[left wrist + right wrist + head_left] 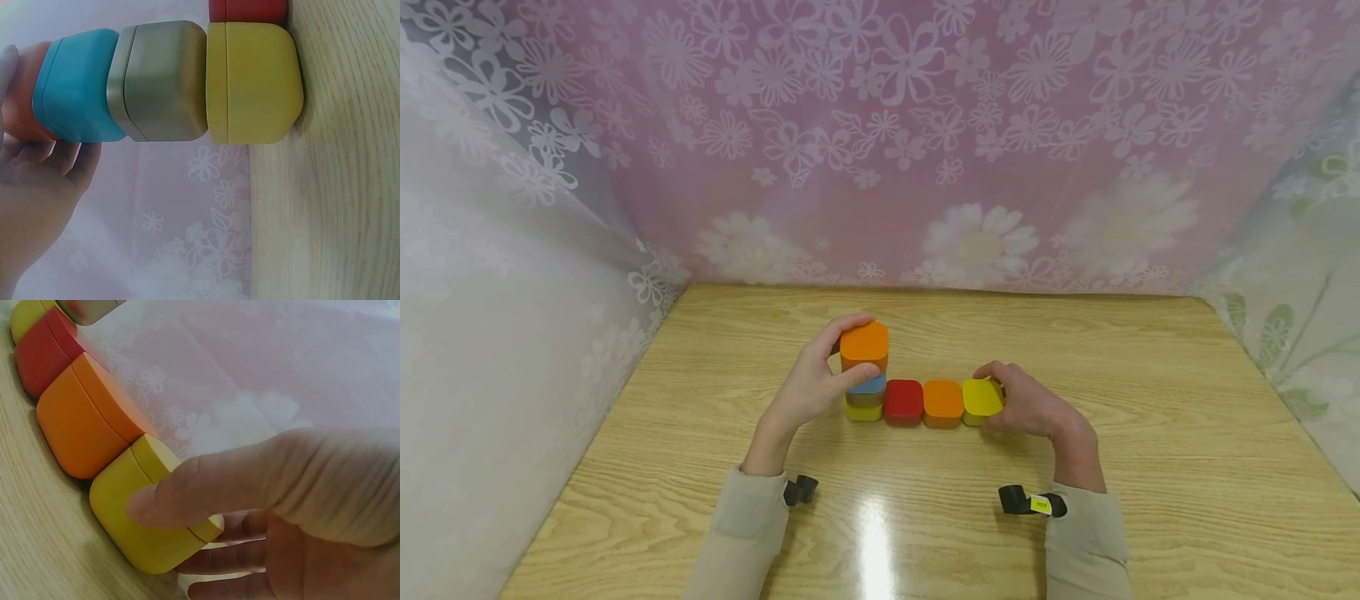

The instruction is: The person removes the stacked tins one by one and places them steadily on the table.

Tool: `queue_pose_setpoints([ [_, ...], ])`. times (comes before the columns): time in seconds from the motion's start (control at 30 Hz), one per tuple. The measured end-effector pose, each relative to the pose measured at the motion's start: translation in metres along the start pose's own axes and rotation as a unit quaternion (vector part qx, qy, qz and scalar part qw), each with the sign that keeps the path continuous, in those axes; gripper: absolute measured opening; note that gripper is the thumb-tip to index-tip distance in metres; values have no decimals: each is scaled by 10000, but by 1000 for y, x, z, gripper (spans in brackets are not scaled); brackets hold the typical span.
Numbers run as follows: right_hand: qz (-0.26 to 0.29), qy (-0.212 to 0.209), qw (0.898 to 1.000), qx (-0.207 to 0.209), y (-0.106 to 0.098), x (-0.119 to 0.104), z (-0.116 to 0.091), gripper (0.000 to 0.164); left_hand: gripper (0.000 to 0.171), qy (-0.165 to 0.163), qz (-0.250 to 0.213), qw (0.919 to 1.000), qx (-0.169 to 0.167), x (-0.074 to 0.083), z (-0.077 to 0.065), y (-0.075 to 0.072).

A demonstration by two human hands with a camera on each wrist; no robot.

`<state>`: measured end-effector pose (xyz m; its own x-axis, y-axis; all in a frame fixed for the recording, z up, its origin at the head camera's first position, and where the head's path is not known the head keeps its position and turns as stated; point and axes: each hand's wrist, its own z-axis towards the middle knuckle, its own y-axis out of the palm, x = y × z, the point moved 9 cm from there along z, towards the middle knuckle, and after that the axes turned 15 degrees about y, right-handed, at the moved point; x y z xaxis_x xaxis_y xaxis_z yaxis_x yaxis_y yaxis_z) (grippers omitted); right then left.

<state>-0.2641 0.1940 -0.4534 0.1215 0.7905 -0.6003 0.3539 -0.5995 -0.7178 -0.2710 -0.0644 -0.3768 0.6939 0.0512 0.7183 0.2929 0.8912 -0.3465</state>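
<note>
My left hand (811,379) grips an orange rounded box (864,342) at the top of a stack, thumb on the near side and fingers round the far side. Under it stand a blue box (81,84), a grey-gold box (164,81) and a yellow box (259,84) resting on the table. From the stack's foot a row runs right: a red box (903,402), an orange box (942,403) and a second yellow box (981,401). The right hand (1033,402) holds that end yellow box, its thumb (162,497) pressed on the near face. The farther fingers are partly hidden.
The boxes stand on a wood-grain table (700,450). Behind it hangs a pink flowered cloth (865,167), with pale cloth (490,333) along the left side. Black wrist cameras (1012,500) sit by both sleeves.
</note>
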Motion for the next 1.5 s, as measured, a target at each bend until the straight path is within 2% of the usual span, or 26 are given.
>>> queue_pose_setpoints([
  [0.27,21,38,10000,-57,-2,-3,-1,80,62,-37,7,10000,6,0,0,-1],
  [0.93,169,78,9998,34,-7,-13,-6,76,62,-57,75,10000,-21,-1,0,-1],
  [1.13,224,-322,9985,385,-11,-26,-8,70,64,-213,96,9997,-18,-3,0,0],
  [1.27,526,-665,9945,613,-11,-42,-10,68,66,-353,116,9993,-50,-3,0,1],
  [1.5,1292,-1481,9768,853,-5,-82,-18,60,61,-433,-4,9990,-70,21,3,-1],
])
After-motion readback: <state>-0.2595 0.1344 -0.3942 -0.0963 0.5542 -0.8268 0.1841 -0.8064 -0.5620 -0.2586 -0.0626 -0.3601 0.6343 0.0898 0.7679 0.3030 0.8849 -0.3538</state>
